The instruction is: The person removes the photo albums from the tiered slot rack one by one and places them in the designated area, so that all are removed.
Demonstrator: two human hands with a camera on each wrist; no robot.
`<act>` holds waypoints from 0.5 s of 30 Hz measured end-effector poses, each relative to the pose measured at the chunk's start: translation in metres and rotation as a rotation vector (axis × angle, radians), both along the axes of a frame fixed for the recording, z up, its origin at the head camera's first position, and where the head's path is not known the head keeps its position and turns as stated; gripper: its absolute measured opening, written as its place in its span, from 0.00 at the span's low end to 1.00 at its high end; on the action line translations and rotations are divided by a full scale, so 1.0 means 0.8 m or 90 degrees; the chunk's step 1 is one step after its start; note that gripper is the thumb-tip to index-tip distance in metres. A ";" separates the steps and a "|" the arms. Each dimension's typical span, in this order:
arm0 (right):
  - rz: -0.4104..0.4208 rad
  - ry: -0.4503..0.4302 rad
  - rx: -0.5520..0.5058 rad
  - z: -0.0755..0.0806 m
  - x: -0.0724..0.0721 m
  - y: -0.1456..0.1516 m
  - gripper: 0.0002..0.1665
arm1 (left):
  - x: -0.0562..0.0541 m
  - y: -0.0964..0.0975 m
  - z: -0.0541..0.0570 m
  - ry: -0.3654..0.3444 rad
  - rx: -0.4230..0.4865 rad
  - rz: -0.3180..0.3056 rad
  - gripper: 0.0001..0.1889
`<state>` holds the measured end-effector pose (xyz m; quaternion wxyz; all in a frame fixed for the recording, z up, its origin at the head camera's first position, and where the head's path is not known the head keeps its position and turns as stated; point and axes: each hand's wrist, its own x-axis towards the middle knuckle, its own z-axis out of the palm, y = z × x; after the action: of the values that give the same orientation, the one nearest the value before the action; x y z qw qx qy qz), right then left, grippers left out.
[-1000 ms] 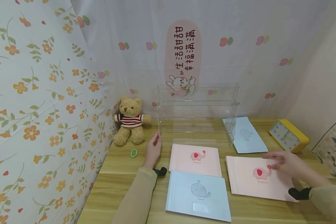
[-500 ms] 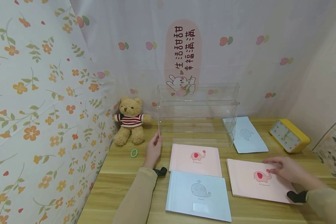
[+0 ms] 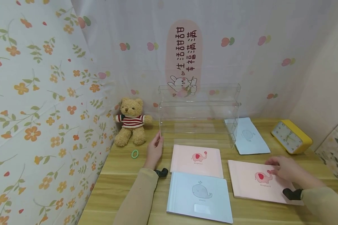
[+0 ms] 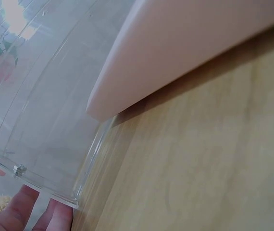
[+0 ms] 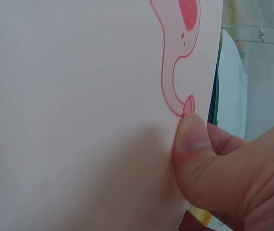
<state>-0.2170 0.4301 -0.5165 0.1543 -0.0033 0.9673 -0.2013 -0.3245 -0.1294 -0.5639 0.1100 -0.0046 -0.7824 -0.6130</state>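
Note:
My left hand (image 3: pixel 154 153) grips the lower left side panel of a clear acrylic tiered display rack (image 3: pixel 199 104). In the left wrist view, fingers (image 4: pixel 17 209) lie outside the panel and the thumb is at its near side. With my right hand (image 3: pixel 284 170) I pinch the far right edge of a pink elephant-cover book (image 3: pixel 248 179). The right wrist view shows the thumb flat on its cover (image 5: pixel 79 96), other fingers behind, mostly hidden. Left of it lie another pink elephant book (image 3: pixel 183 159) and, nearer me, a blue whale book (image 3: pixel 183 193).
A second blue whale book (image 3: pixel 248 137) lies partly behind the rack's right end, beside a yellow alarm clock (image 3: pixel 291 137). A teddy bear (image 3: pixel 131 122) sits at the rack's left, with a green ring (image 3: pixel 135 153) in front. Printed curtains stand behind and at left.
My right hand has closed on the right pink book, which has shifted slightly right and nearer me. The left hand and rack have stayed put.

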 end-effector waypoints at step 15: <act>0.035 0.207 0.138 0.017 0.034 -0.052 0.21 | -0.005 0.006 0.020 0.039 0.011 0.006 0.30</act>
<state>-0.1895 0.3888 -0.5031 0.0010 -0.0453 0.9950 -0.0886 -0.3286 -0.1245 -0.5478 0.1370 -0.0188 -0.7735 -0.6185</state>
